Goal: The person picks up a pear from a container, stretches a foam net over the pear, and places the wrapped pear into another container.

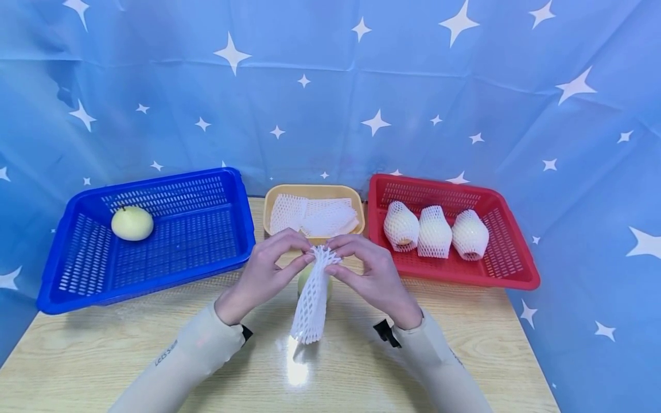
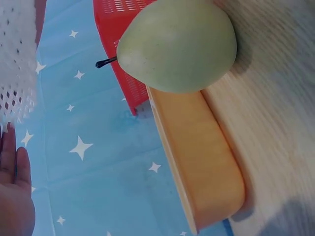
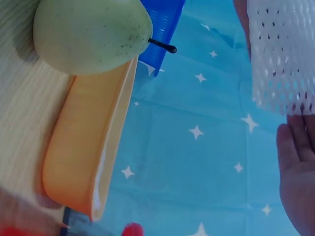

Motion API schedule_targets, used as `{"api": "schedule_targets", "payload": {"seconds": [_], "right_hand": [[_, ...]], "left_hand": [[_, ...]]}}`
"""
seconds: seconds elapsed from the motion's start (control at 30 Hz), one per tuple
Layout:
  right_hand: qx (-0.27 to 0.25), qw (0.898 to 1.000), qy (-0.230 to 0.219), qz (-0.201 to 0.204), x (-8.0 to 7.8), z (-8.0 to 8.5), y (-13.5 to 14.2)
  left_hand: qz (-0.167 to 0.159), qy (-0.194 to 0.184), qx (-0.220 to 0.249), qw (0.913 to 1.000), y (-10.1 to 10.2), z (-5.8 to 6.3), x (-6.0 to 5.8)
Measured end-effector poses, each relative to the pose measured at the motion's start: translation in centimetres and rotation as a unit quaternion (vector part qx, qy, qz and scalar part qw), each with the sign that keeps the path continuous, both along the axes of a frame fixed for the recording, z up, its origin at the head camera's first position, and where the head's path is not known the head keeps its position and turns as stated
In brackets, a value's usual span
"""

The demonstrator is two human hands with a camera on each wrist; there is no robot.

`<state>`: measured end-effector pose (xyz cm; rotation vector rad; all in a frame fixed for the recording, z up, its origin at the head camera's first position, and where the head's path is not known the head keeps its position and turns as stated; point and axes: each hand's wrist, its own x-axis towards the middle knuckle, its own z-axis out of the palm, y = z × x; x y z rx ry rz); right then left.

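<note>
A white foam fruit net (image 1: 311,310) hangs between my two hands over the table, its narrow bunched end up and its looser end pointing towards me. My left hand (image 1: 268,274) pinches the top edge from one side. From the other side, thumb and fingers of my right hand (image 1: 373,276) pinch the same end. Behind the net a pale green pear (image 2: 177,46) stands on the table with its dark stem up; in the head view the net covers most of it. Neither hand touches the pear.
At the back left, a blue basket (image 1: 155,281) holds one bare pear (image 1: 132,223). A small yellow tray (image 1: 267,209) with flat foam nets (image 1: 330,217) is behind my hands. Three net-wrapped pears (image 1: 434,232) lie in the red basket (image 1: 516,275) on the right. A star-patterned blue cloth (image 1: 320,103) hangs behind.
</note>
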<state>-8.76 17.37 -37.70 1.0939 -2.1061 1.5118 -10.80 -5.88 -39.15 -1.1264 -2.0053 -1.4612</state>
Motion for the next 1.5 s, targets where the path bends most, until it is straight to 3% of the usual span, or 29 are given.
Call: {"api": "schedule_targets", "payload": {"seconds": [0.13,0.27,0.5,0.57,0.67,0.73,0.8,0.9,0.97,1.23,1.33,1.5], "right_hand": [[-0.053,0.994,-0.094,0.008,0.4,-0.3,0.1],[-0.092,0.981,-0.173,-0.016,0.9,-0.6,0.2],[-0.113,0.967,-0.221,-0.06,1.1,-1.3,-0.2],[-0.119,0.962,-0.234,-0.07,1.1,-1.5,-0.4],[-0.133,0.949,-0.274,-0.086,1.2,-1.9,-0.7],[-0.147,0.936,-0.307,-0.091,1.4,-2.0,-1.0],[-0.174,0.921,-0.338,-0.087,1.4,-2.3,-1.3],[-0.212,0.904,-0.363,-0.078,1.4,-2.8,-1.7],[-0.227,0.897,-0.372,-0.076,1.4,-3.2,-2.0],[-0.188,0.896,-0.385,-0.121,1.8,-4.3,-2.6],[-0.18,0.891,-0.397,-0.13,1.8,-4.8,-2.7],[-0.202,0.87,-0.431,-0.125,1.3,-5.6,-2.8]], "left_hand": [[-0.03,-0.121,0.043,0.9913,-0.3,-0.2,0.3],[-0.082,-0.221,0.107,0.966,-0.5,-0.2,0.6],[-0.107,-0.287,0.165,0.9376,-0.1,-0.5,0.9],[-0.123,-0.305,0.192,0.9246,0.2,-0.7,1.0],[-0.146,-0.34,0.236,0.8986,0.9,-1.1,1.1],[-0.147,-0.369,0.259,0.8806,1.3,-1.4,1.3],[-0.129,-0.392,0.269,0.8703,1.7,-1.6,1.6],[-0.088,-0.419,0.265,0.8641,2.2,-1.8,2.0],[-0.064,-0.426,0.256,0.8653,2.5,-1.9,2.3],[0.0,-0.437,0.216,0.8733,2.8,-3.3,3.0],[0.019,-0.455,0.201,0.8671,2.8,-3.9,3.1],[0.048,-0.477,0.181,0.8584,2.9,-4.5,2.9]]}}
